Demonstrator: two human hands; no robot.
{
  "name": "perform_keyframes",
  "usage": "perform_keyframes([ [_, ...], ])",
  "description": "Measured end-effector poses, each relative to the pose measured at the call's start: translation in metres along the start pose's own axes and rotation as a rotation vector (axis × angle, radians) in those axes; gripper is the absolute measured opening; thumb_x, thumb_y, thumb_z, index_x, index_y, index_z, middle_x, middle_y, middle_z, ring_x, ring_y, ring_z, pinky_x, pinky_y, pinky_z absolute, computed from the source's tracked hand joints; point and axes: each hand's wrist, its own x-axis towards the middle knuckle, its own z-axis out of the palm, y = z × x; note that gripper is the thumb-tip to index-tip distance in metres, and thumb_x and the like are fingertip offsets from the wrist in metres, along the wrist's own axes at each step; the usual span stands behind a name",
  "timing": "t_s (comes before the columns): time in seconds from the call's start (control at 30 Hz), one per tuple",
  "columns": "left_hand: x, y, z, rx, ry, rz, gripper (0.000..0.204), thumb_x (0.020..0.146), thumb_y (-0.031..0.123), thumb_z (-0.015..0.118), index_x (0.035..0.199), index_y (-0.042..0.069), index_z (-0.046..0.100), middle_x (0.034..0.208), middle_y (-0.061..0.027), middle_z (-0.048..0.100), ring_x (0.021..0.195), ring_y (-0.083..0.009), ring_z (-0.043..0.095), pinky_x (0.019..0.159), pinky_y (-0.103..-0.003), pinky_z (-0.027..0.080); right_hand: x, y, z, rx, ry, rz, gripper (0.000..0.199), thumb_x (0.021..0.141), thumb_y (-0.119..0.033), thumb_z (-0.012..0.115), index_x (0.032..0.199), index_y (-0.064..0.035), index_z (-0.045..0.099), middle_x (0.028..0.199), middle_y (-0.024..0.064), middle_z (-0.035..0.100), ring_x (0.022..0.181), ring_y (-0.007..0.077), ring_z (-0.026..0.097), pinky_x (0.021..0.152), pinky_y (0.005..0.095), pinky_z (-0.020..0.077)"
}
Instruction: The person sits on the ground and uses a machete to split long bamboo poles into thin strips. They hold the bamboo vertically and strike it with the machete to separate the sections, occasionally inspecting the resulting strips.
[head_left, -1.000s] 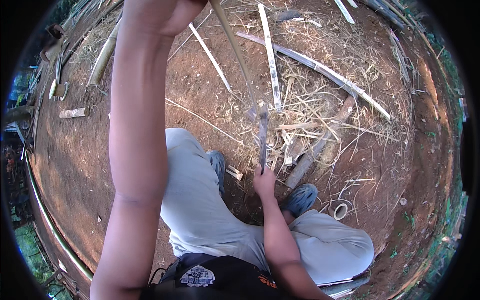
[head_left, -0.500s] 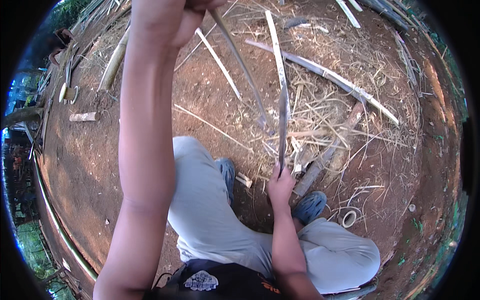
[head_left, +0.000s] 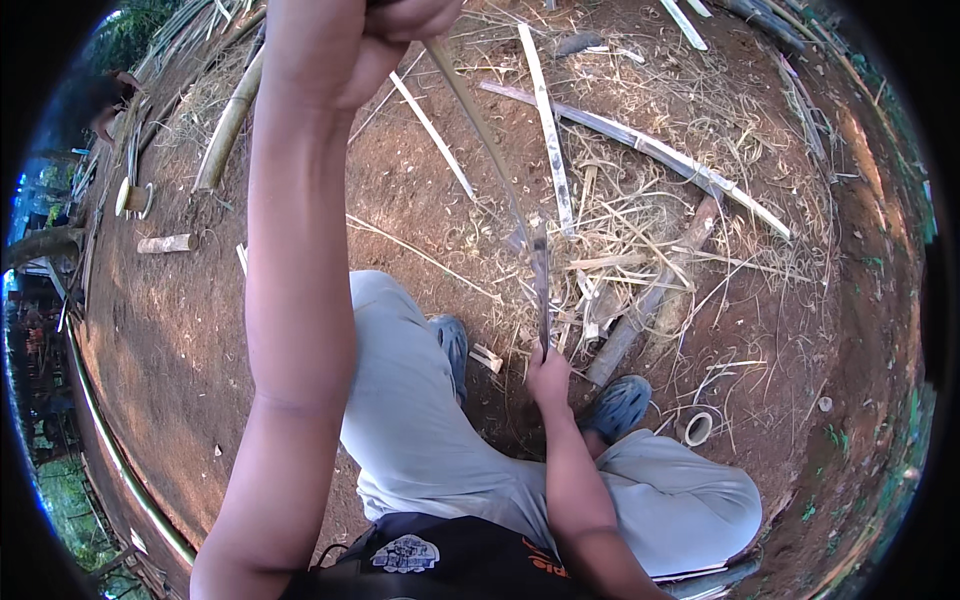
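My left hand [head_left: 405,25] is raised at the top edge, its fingers closed round the upper end of a long thin bamboo strip [head_left: 478,125]. The strip slants down toward the middle, its lower end by the blade. Low in the middle, my right hand [head_left: 549,380] grips a long-bladed knife [head_left: 542,290] by its handle, which the fist hides. The blade points away from me, and its far end meets or overlaps the strip's lower part; whether they touch I cannot tell.
Curly shavings [head_left: 630,225] litter the soil around a split bamboo length [head_left: 650,150] and a pale flat slat [head_left: 545,120]. A wooden log [head_left: 635,330] lies near my right shoe [head_left: 617,405]. A tape roll [head_left: 697,428] sits beside it. Another person [head_left: 105,105] is at far left.
The knife has swung down and left from a longer, upright look, and its far end now meets the strip's line. My left hand keeps hold of the strip, almost in place.
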Motion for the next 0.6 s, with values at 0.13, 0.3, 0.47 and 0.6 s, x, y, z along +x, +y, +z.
perform_keyframes([
  [0.13,0.002,0.001,0.002,-0.095,0.04,-0.073,0.047,0.098,0.018,0.049,0.054,0.021,0.031,0.042,0.0077,0.025,0.033,-0.0057,0.019,0.032,-0.025,0.016,0.018,-0.04,-0.028,0.06,-0.019,0.026,0.034,0.1,-0.022,0.049,0.078,0.0021,0.059,0.067,0.0272,0.061,0.064,0.0461,0.062,0.058,0.0533,0.0471],
  [0.3,0.0,-0.003,-0.003,0.023,0.003,0.0,0.045,0.098,0.017,0.047,0.055,0.02,0.032,0.042,0.0072,0.027,0.033,-0.0055,0.02,0.031,-0.025,0.017,0.005,-0.012,-0.012,-0.026,-0.03,0.038,0.03,0.099,-0.023,0.051,0.086,0.0025,0.06,0.07,0.0277,0.062,0.068,0.0463,0.063,0.062,0.0531,0.0488],
  [0.47,-0.002,-0.002,-0.004,-0.066,-0.027,-0.15,0.046,0.098,0.018,0.047,0.054,0.02,0.031,0.041,0.0062,0.026,0.032,-0.0071,0.02,0.032,-0.027,0.015,0.02,-0.014,-0.01,0.054,0.005,0.021,0.034,0.099,-0.025,0.052,0.081,0.0025,0.061,0.07,0.0274,0.062,0.069,0.0474,0.062,0.065,0.0551,0.0485],
  [0.6,-0.007,-0.008,-0.026,-0.138,-0.012,-0.097,0.049,0.098,0.021,0.048,0.053,0.02,0.031,0.041,0.0061,0.023,0.031,-0.0081,0.019,0.032,-0.027,0.017,0.035,-0.048,-0.04,0.18,0.034,0.051,0.038,0.098,-0.027,0.054,0.074,0.0021,0.058,0.063,0.0243,0.059,0.061,0.044,0.059,0.059,0.0506,0.0448],
])
